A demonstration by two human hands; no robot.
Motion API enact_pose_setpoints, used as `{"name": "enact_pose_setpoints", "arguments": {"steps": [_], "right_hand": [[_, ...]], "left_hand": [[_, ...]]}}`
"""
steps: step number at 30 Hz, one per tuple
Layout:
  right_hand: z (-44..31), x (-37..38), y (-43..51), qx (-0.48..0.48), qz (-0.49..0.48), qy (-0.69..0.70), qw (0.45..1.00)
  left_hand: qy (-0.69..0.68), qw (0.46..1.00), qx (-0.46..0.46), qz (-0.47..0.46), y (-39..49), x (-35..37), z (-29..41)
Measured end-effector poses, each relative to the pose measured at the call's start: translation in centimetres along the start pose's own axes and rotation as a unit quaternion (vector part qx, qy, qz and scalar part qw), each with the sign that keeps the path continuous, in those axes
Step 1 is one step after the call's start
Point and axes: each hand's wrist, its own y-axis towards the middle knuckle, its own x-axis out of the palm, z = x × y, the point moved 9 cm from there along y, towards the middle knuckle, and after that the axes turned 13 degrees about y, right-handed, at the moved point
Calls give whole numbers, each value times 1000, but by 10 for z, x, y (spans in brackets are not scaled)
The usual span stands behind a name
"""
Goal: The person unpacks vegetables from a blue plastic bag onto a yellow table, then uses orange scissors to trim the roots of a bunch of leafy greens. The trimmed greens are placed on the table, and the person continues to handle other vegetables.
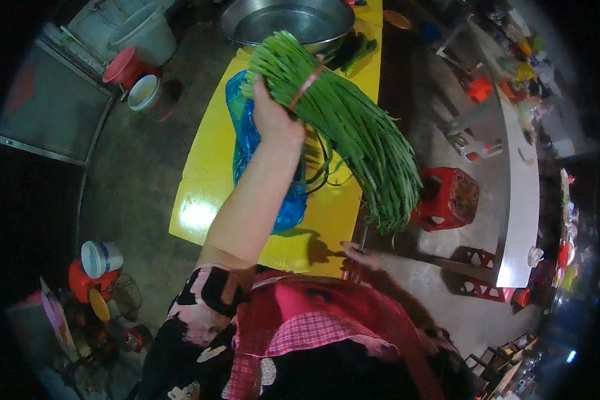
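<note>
My left hand [275,112] grips a thick bundle of long green leaves, which look like garlic chives [350,127], near its cut end. A pink tie [307,87] binds the bundle, and its leafy tips hang past the right edge of the yellow table [210,150]. Under my forearm lies a blue plastic bag [245,137], partly hidden, with a few loose leaves beside it. My right hand [362,257] is low by the table's near right corner, in shadow, fingers apart and holding nothing that I can see.
A large metal basin [287,22] stands at the table's far end, with dark green vegetables [360,55] beside it. A red plastic stool [447,197] and a white-topped table [520,200] are to the right. Buckets, including a white one [145,94], stand on the floor at left.
</note>
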Motion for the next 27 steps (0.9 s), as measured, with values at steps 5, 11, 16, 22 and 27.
{"name": "enact_pose_setpoints", "arguments": {"steps": [5,11,16,22,27], "right_hand": [[-4,-10,-44,-19,60,54,997],[-5,-50,-53,-34,83,71,993],[-18,-51,-48,-46,84,87,992],[-40,-47,-27,-76,38,-12,996],[-76,36,-13,-22,37,-434,900]], "left_hand": [[-30,989,-86,117,52,-35,-125],[172,935,-219,220,119,-129,-207],[365,891,-224,150,161,-194,-207],[317,933,-168,-35,57,-123,-151],[540,825,12,-168,-38,-139,-32]]}}
